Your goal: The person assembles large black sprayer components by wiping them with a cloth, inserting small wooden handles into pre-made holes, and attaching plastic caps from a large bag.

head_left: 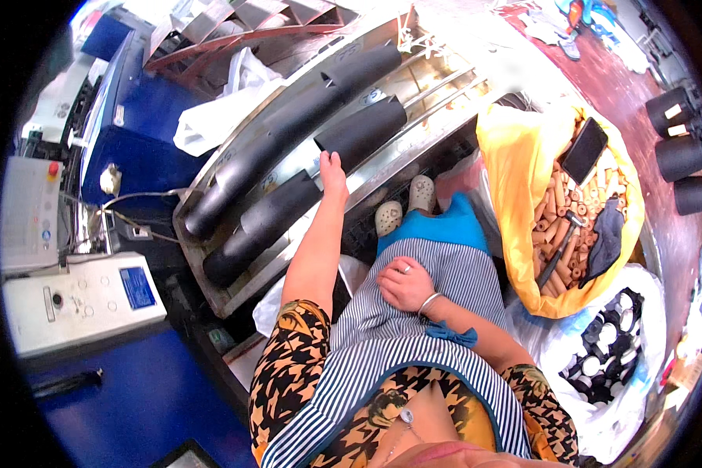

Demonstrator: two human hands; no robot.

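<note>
My left hand (333,173) reaches forward and rests with fingers together on the lower end of a long black tube (362,130) lying on a slanted metal rack (288,129); whether it grips the tube I cannot tell. Two more black tubes (269,222) lie on the rack, one above (304,109) and one below. My right hand (404,282), wearing a ring and a bangle, lies loosely curled on my striped apron (444,273) in my lap, holding nothing.
A yellow bag (522,164) of tan cardboard cores with a dark phone and a hammer stands at my right. Below it a white bag (600,351) holds black caps. Blue machine with white control boxes (78,300) stands at left. Black tubes (678,152) stand at far right.
</note>
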